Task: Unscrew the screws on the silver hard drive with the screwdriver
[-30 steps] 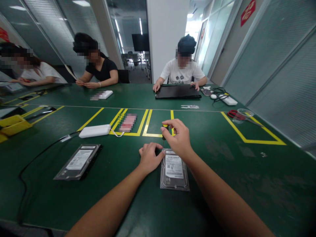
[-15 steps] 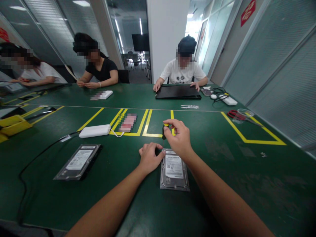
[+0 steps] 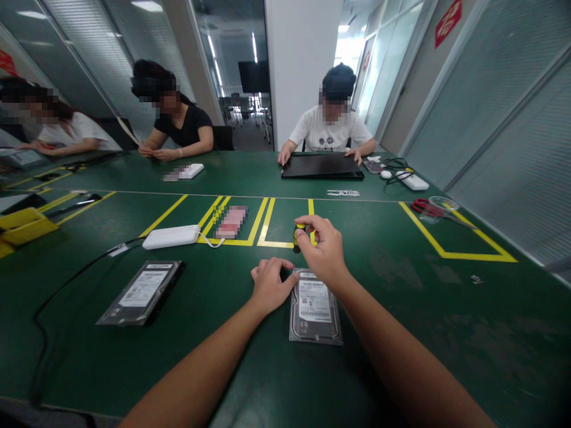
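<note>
Hands (image 3: 325,254), screwdriver (image 3: 296,238) at drive's (image 3: 315,309) far edge

— What carries it all?

— A long green table (image 3: 401,309), marked with yellow tape lines (image 3: 450,252).

— And the near side?

— A hard drive (image 3: 314,306) lies flat, label up. A second hard drive (image 3: 141,291) lies well to its left, and beyond that a white power bank (image 3: 172,236) with a black cable (image 3: 66,282) trailing off.

— Farther out?

— A black flat panel (image 3: 321,166) on the far side, a clear cup (image 3: 439,208) at the right and a yellow bin (image 3: 24,224) at the left edge.
</note>
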`<state>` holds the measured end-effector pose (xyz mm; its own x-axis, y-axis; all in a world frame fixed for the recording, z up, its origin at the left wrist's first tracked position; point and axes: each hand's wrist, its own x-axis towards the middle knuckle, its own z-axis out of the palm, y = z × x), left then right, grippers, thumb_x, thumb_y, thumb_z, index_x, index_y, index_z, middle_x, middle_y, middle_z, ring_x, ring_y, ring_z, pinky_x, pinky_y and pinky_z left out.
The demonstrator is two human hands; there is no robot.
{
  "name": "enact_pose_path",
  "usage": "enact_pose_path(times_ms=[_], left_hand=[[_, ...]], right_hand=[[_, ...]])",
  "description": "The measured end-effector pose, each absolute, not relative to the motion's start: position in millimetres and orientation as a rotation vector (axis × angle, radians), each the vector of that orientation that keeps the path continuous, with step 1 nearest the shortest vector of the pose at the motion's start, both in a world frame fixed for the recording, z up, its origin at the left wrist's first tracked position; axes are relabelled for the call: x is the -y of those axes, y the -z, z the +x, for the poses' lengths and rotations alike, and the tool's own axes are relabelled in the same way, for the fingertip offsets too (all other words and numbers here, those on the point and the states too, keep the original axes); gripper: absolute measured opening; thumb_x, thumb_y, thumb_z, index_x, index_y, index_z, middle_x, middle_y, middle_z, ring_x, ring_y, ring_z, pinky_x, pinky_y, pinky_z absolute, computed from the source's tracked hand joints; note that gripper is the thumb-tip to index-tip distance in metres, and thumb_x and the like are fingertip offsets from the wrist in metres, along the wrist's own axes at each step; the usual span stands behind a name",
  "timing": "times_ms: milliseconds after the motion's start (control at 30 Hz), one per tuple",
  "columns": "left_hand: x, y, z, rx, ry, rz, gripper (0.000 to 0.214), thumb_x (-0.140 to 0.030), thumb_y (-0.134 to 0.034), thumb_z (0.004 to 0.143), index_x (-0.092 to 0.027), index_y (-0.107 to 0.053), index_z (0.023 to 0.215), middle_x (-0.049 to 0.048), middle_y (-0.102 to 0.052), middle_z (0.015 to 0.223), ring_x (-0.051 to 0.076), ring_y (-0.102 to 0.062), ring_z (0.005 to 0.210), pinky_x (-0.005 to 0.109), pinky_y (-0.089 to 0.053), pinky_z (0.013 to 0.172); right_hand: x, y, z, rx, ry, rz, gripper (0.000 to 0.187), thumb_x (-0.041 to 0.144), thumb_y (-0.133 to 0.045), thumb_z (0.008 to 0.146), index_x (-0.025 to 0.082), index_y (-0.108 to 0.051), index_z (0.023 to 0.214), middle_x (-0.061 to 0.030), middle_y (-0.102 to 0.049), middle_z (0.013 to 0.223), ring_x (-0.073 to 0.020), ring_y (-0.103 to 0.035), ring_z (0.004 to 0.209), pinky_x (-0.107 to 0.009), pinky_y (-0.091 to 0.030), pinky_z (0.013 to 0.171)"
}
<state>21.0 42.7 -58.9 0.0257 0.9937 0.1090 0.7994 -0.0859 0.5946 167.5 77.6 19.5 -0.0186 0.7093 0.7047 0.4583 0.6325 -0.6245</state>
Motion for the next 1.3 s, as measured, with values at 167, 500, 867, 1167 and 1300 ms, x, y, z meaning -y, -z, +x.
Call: enact_pose_path(times_ms=[167, 500, 867, 1167, 1300], left_hand=[[-42.1, 57.5, 21.6, -1.817, -0.72, 1.937, 0.017, -0.039, -0.065, 0.084, -0.028, -0.065, 0.098, -0.0011, -0.069, 0.107, 0.026, -0.053, 0.108, 0.044, -0.033, 0.093], [-42.0, 58.1, 21.1, -1.829, -0.703, 1.937, 0.019, -0.04, -0.065, 0.084, -0.028, -0.065, 0.098, -0.0001, -0.069, 0.107, 0.027, -0.054, 0.109, 0.044, -0.033, 0.095], [-42.2, 59.7, 21.5, -1.841, -0.698, 1.947, 0.019, -0.04, -0.066, 0.085, -0.027, -0.065, 0.098, 0.0001, -0.07, 0.107, 0.026, -0.054, 0.108, 0.042, -0.033, 0.094], [-41.7, 57.3, 21.5, -1.83, -0.7, 1.943, 0.019, -0.04, -0.066, 0.085, -0.027, -0.065, 0.098, 0.0002, -0.069, 0.106, 0.026, -0.054, 0.109, 0.043, -0.033, 0.094], [-42.9, 58.6, 21.3, -1.835, -0.699, 1.942, 0.019, -0.04, -0.066, 0.084, -0.027, -0.065, 0.098, 0.0002, -0.069, 0.107, 0.026, -0.054, 0.109, 0.043, -0.033, 0.094]], right_hand=[[-77.6, -20.6, 166.5, 1.646, -0.264, -0.947, 0.011, 0.024, -0.064, 0.084, 0.023, -0.069, 0.094, -0.0023, -0.066, 0.091, -0.0177, -0.058, 0.082, -0.034, -0.046, 0.075], [-77.3, -20.6, 167.0, 1.658, -0.259, -0.952, 0.014, 0.019, -0.059, 0.084, 0.022, -0.069, 0.094, -0.0013, -0.067, 0.086, -0.0176, -0.058, 0.08, -0.034, -0.046, 0.075], [-78.8, -21.0, 167.9, 1.675, -0.26, -0.939, 0.011, 0.021, -0.064, 0.085, 0.023, -0.07, 0.095, -0.0021, -0.068, 0.091, -0.0185, -0.06, 0.086, -0.035, -0.047, 0.079], [-77.2, -22.8, 168.1, 1.663, -0.261, -0.94, 0.014, 0.019, -0.06, 0.083, 0.022, -0.07, 0.092, -0.0024, -0.067, 0.089, -0.0185, -0.06, 0.083, -0.034, -0.046, 0.075], [-77.2, -23.1, 168.7, 1.669, -0.257, -0.933, 0.014, 0.018, -0.059, 0.083, 0.022, -0.07, 0.091, -0.002, -0.069, 0.088, -0.019, -0.06, 0.084, -0.035, -0.046, 0.077]])
